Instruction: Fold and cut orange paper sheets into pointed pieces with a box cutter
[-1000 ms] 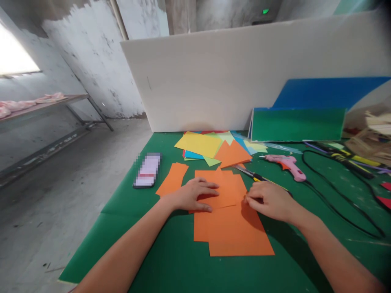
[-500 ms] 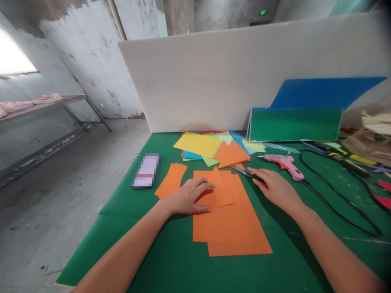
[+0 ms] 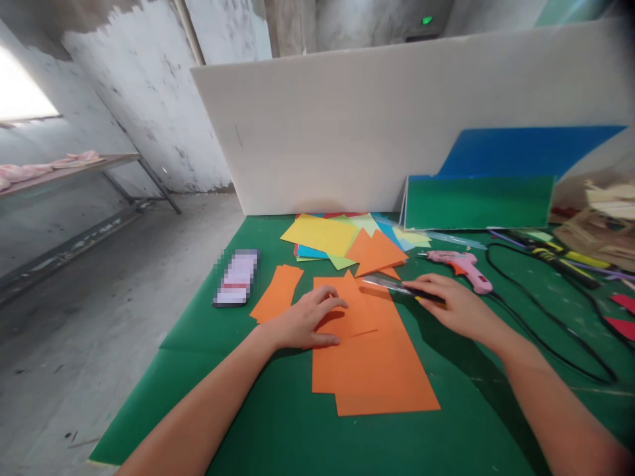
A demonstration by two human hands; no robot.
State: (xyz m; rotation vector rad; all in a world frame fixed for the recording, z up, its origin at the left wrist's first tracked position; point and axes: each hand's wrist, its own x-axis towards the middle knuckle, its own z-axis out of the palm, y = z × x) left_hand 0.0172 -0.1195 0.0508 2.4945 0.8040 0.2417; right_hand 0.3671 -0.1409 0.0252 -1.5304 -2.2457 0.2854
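Note:
My left hand (image 3: 312, 317) lies with its fingers spread on a small orange paper piece (image 3: 364, 317) with a pointed top. Beneath that are larger orange sheets (image 3: 381, 377), overlapping on the green table. In my right hand (image 3: 454, 304) is a utility knife (image 3: 384, 284) with a black and yellow handle and a long metal blade. The blade points left, over the upper part of the orange sheets. Just behind it sit cut orange pieces (image 3: 380, 251) with pointed tops. Left of my left hand is another orange piece (image 3: 278, 291).
A phone (image 3: 238, 277) lies at the left. Yellow paper (image 3: 320, 233) tops a pile of coloured sheets at the back. A pink glue gun (image 3: 464, 264) with a black cord (image 3: 555, 347) lies to the right, near pliers (image 3: 565, 261). A white board (image 3: 327, 132) stands behind.
My right hand has drawn the knife slightly right and toward me, off the cut orange pieces, which have shifted a little. The blade lies flatter. My left hand stays put.

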